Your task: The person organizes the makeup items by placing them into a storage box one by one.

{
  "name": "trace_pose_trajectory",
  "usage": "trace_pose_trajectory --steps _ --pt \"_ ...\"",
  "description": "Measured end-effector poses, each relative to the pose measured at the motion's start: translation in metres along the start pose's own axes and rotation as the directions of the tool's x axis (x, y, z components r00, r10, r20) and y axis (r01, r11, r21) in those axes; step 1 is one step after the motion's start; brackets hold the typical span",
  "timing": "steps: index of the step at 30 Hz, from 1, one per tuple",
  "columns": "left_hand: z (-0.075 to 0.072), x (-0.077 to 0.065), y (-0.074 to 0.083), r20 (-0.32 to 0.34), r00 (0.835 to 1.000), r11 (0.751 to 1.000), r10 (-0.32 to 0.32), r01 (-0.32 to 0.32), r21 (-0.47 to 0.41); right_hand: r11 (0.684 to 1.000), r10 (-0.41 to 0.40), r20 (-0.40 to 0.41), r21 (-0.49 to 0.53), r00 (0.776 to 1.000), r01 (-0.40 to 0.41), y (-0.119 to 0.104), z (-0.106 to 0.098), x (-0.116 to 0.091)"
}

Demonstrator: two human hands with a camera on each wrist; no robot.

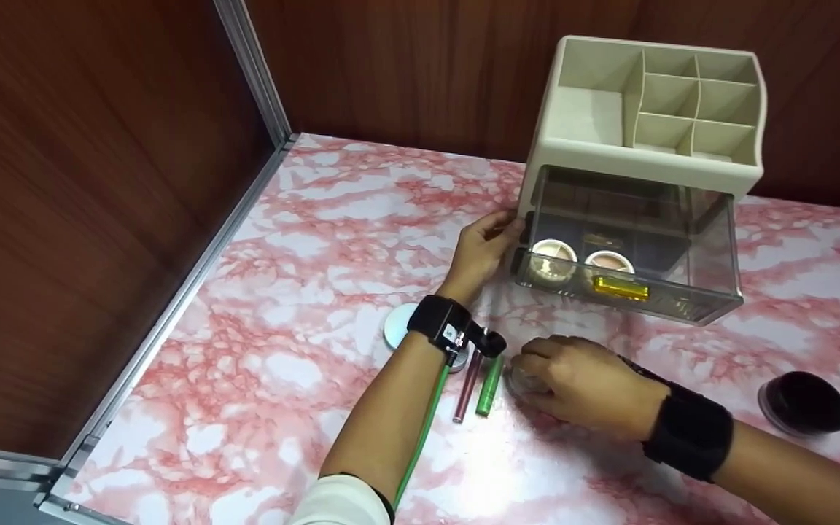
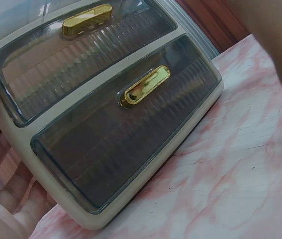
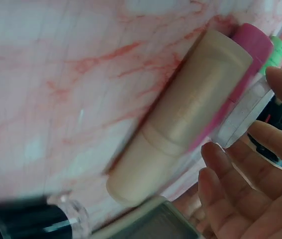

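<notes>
In the head view, we see the right hand [image 1: 582,379] low over the bench [image 1: 245,408], its bent fingers at a small translucent round pot [image 1: 527,385] just beside a green tube [image 1: 489,386]. The left hand [image 1: 484,244] touches the side of a cream drawer organizer [image 1: 646,164], whose pulled-out clear drawer [image 1: 713,251] carries two round jars [image 1: 553,261].

In the left wrist view, we find the fingers loosely spread along the organizer's side, wrapped round nothing. We judge the housing stiff, light plastic that could slide if shoved, so its side wall suits a steadying palm better than the gold handles [image 2: 145,85].

In the right wrist view, the thumb and fingers stand narrow, pinching the pot's edge beside a beige tube [image 3: 175,119] and a pink tube [image 3: 252,42]. We expect the pot to be light, hard and slick, best held across its rim; a drop might crack it.
</notes>
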State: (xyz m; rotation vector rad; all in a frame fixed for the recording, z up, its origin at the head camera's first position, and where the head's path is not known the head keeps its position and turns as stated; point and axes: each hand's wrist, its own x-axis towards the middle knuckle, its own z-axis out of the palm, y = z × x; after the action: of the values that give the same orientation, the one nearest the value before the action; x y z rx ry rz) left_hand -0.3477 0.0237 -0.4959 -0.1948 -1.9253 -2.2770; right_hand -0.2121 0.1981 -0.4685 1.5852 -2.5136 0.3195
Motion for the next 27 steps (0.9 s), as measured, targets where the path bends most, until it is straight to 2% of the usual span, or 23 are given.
trace_pose_trajectory --steps 5,11,17,27 --pt "0.000 0.000 0.000 0.005 1.000 1.000 0.002 -0.002 0.020 0.999 -0.036 -0.072 -0.009 0.997 0.035 -0.004 -0.016 -0.003" --pt "-0.001 0.000 0.000 0.013 1.000 1.000 -0.003 0.003 0.016 0.998 -0.063 -0.105 -0.016 0.992 0.061 -0.010 -0.044 -0.004" --pt "-0.002 0.000 0.000 0.012 1.000 1.000 0.003 -0.004 0.027 0.997 -0.060 -0.132 -0.050 0.989 0.054 -0.017 -0.072 -0.005" --pt "-0.002 0.001 0.000 0.004 1.000 0.999 0.021 -0.021 0.046 0.990 -0.124 -0.260 -0.104 0.958 0.100 -0.030 -0.107 -0.001"
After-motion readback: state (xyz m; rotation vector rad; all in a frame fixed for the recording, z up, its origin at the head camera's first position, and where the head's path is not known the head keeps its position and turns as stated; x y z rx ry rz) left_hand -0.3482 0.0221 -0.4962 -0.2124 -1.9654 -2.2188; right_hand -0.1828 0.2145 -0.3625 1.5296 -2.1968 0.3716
